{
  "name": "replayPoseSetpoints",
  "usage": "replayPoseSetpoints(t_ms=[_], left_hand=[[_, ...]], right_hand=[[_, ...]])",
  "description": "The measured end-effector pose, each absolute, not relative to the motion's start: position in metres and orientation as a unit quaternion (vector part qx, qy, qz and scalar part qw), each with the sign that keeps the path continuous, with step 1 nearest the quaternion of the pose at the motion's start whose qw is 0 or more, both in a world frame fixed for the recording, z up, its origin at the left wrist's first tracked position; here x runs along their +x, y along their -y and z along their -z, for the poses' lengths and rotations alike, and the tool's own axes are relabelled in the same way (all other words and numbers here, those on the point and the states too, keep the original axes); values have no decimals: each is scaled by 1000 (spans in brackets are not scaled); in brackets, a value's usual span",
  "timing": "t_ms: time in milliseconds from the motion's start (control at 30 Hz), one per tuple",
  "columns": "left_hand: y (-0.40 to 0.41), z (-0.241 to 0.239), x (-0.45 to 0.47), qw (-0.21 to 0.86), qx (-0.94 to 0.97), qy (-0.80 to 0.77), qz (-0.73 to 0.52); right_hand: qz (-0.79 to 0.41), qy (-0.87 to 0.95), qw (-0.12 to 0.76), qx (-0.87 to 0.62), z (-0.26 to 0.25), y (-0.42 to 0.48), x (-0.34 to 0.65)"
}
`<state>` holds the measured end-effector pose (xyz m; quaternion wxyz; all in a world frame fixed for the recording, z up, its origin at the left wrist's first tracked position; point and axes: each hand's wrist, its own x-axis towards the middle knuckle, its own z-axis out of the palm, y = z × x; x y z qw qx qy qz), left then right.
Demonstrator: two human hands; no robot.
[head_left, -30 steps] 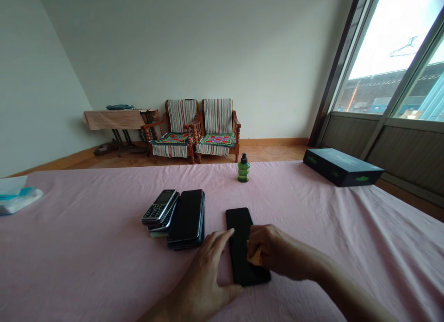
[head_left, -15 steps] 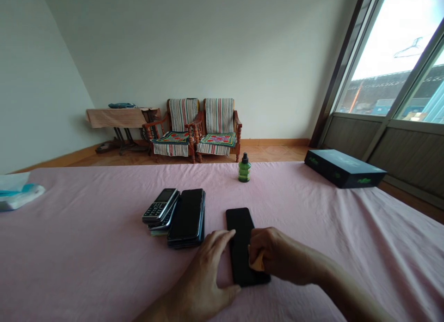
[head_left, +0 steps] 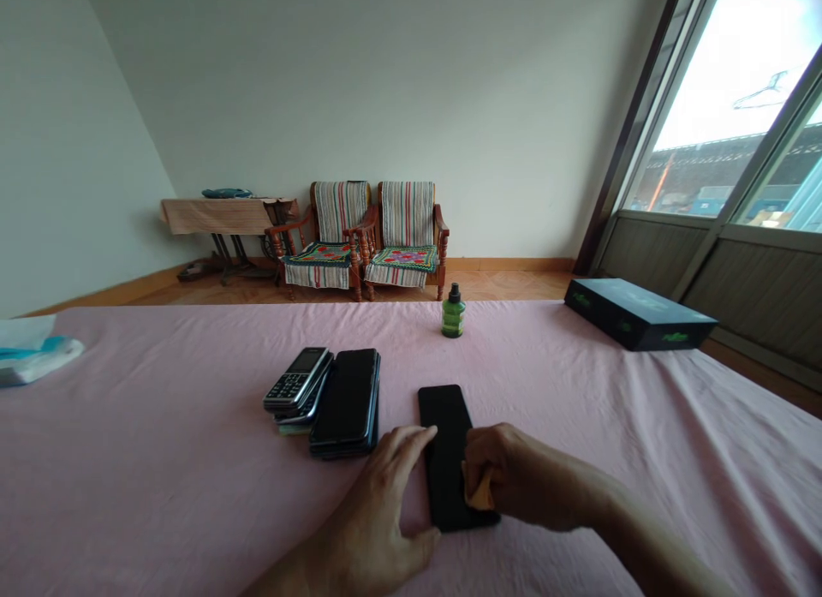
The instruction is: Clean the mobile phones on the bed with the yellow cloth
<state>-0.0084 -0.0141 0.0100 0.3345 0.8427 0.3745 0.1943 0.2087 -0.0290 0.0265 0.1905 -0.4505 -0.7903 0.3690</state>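
A black smartphone [head_left: 444, 468] lies face up on the pink cloth in front of me. My left hand [head_left: 378, 511] is open at its left side, fingertips touching the phone's edge and the thumb near its bottom corner. My right hand [head_left: 504, 468] is closed around a small orange cloth [head_left: 479, 492], pressed on the right part of the screen. Left of the phone lies a stack of smartphones [head_left: 347, 400]. Against that stack leans a pile of keypad phones [head_left: 298, 381], silver and black.
A green spray bottle [head_left: 453, 313] stands near the far edge of the pink cloth [head_left: 160, 426]. A black box [head_left: 639, 314] lies at the far right, a white and blue tissue pack [head_left: 38, 357] at the far left. Two wooden chairs [head_left: 407, 229] stand by the wall.
My right hand has shifted very slightly to the right with the orange cloth. My left hand and the phone are almost unmoved.
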Motion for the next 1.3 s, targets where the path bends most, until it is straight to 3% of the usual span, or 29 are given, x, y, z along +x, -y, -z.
replayPoseSetpoints(t_ms=[133,367,567,767,967,1167,1233,1300], left_hand=[[13,-8,-8,319,850,-372,-191],[14,-12,-9,327,847,-374,-187],[13,-7,-10,304,857,-368,-194],[13,-8,-10,309,857,-357,-205],[12,-6,-11,304,858,-361,-202],[13,-6,-11,306,859,-358,-203],[14,-7,-10,308,855,-362,-205],[16,-9,-9,309,852,-368,-208]], right_hand=[[-376,799,246,-399,-27,31,188],[-351,807,197,-432,-25,29,204],[-381,807,248,-377,-28,33,184],[-359,814,188,-416,-27,32,200],[-369,814,227,-386,-27,34,187],[-361,850,125,-362,-29,34,199],[-385,821,144,-397,-29,30,208],[-382,783,218,-440,-28,25,213]])
